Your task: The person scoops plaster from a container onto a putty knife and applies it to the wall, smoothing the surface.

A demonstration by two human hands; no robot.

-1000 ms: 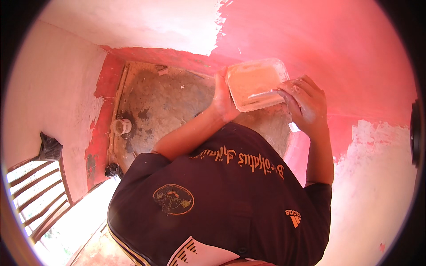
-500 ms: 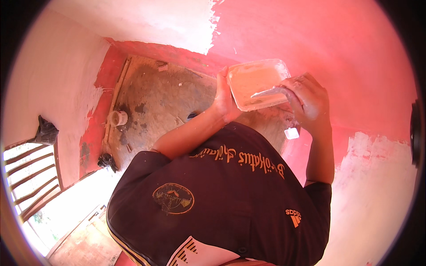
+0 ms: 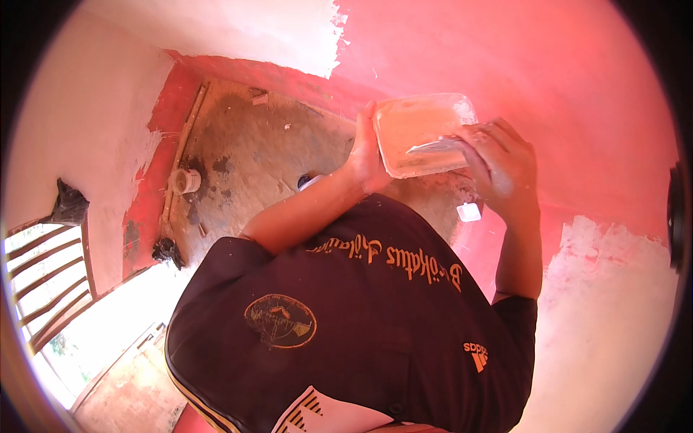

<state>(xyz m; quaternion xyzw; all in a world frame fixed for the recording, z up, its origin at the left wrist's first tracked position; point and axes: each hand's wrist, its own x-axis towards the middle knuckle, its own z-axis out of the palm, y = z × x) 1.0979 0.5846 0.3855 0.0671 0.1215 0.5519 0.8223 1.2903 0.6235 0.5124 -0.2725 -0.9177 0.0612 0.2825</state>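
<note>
Two hands are occupied at chest height before the red wall (image 3: 548,86): the left hand (image 3: 367,155) is clamped on the left edge of a pale rectangular tray (image 3: 422,133), which lies between the hands with its long axis running left to right. Just to its right, the right hand (image 3: 502,169) is closed on a flat metal blade (image 3: 433,146) laid across the tray's near right part, so both hands touch the tray. Below them lies the bare floor (image 3: 253,159), with a small white cup (image 3: 185,180) near the left wall.

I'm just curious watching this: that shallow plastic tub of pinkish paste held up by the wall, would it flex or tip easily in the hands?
Probably somewhat bendy: the plastic tub looks thin-walled and translucent. The left hand grips one side and the right hand works at the other with a flat blade, suggesting it needs steadying. It is tilted, yet the paste seems thick enough not to spill.
</note>
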